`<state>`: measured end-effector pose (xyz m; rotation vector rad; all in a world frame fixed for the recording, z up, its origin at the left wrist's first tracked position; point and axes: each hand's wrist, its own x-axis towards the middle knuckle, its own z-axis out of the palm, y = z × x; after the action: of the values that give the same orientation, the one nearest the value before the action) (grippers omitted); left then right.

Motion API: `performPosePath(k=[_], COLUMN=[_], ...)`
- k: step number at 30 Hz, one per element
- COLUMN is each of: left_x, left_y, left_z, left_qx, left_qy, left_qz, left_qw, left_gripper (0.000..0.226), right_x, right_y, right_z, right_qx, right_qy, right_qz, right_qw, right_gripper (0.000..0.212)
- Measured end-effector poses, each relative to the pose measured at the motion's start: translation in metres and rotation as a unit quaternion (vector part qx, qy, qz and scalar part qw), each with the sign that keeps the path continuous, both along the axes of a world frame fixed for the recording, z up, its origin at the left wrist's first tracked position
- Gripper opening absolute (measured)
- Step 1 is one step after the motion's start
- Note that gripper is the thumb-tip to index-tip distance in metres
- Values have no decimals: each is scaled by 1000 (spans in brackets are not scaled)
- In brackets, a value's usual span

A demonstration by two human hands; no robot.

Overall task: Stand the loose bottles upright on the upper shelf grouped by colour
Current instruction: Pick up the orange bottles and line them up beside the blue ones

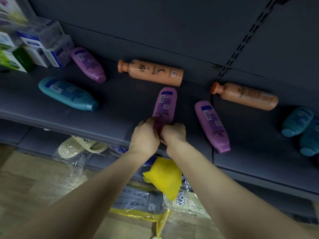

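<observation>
Both arms reach fwd; left hand point(145, 133) & right hand point(174, 132), fingers curled, grip cap end of purple bottle point(165, 105) lying on upper shelf point(120, 100).

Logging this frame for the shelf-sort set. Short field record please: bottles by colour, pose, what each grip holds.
held: purple bottle, not upright, over upper shelf
left hand: grips its near end
right hand: grips its near end
other purple bottles: two, lying
orange bottles: two, lying near the back
teal bottles: three, lying; one left, two far right
upright bottles: none
boxes: stacked at left end
</observation>
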<state>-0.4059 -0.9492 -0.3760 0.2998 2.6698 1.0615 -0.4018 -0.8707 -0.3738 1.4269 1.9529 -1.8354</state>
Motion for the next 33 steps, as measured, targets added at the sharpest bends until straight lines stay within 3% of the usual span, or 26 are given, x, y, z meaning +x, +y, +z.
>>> performPosePath(k=[4, 7, 11, 15, 22, 31, 33], left_x=[4, 7, 14, 25, 54, 62, 61], left_y=[4, 9, 25, 53, 108, 125, 122], left_z=[2, 6, 19, 37, 43, 39, 37], left_qx=[15, 24, 48, 75, 76, 71, 79], left_qy=[-5, -3, 23, 30, 15, -5, -4], left_qz=[13, 15, -27, -70, -145, -168, -164], left_qw=[1000, 1000, 998, 994, 986, 983, 983], left_gripper=[31, 31, 45, 50, 47, 43, 38], right_x=[5, 9, 23, 39, 74, 78, 73], right_y=[2, 9, 24, 45, 90, 114, 112], right_z=[12, 19, 25, 31, 33, 33, 26], right_qx=[-88, -109, -123, -78, -88, -85, -39], right_qy=[46, 72, 139, 230, 212, 160, 131], right_qz=[-22, -32, -64, -116, -230, -277, -275], right_qw=[995, 991, 981, 963, 946, 944, 952], right_gripper=[7, 17, 23, 36, 19, 20, 6])
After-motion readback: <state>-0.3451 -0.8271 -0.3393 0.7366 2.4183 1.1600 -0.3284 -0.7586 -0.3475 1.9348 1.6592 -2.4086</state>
